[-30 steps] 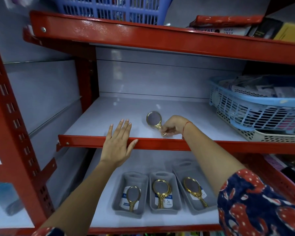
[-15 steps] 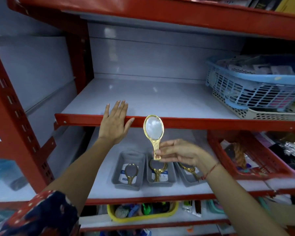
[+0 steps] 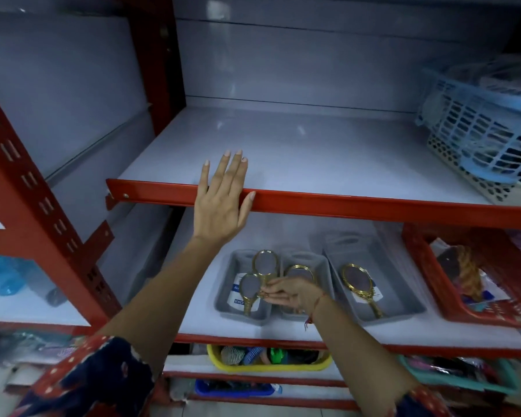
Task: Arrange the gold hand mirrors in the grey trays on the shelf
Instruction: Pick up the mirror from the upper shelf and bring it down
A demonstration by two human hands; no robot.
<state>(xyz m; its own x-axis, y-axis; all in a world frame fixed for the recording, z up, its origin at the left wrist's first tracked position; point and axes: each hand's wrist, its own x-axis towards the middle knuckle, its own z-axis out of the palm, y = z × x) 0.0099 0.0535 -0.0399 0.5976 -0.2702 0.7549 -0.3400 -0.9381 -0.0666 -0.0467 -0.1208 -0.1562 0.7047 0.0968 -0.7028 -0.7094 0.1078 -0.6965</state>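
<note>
Three grey trays stand side by side on the lower white shelf: left tray (image 3: pixel 223 299), middle tray (image 3: pixel 322 266), right tray (image 3: pixel 403 290). My right hand (image 3: pixel 286 294) pinches the handle of a gold hand mirror (image 3: pixel 264 263) and holds it over the left tray, above another gold mirror (image 3: pixel 249 291) lying there. The middle tray's mirror (image 3: pixel 298 272) is partly hidden by my hand. A further gold mirror (image 3: pixel 360 285) lies in the right tray. My left hand (image 3: pixel 223 200) rests flat, fingers spread, on the red front edge of the upper shelf (image 3: pixel 373 206).
A blue and a cream basket (image 3: pixel 487 145) sit on the upper shelf's right end. A red basket (image 3: pixel 475 281) stands right of the grey trays. Below are a yellow tub (image 3: pixel 268 364) and a teal tray (image 3: pixel 463 377). A red upright post (image 3: pixel 36 206) stands left.
My right hand took the gold mirror off the upper shelf, lifted it upright in front, then lowered it onto the left grey tray. The view has tilted down. My left hand stayed put.
</note>
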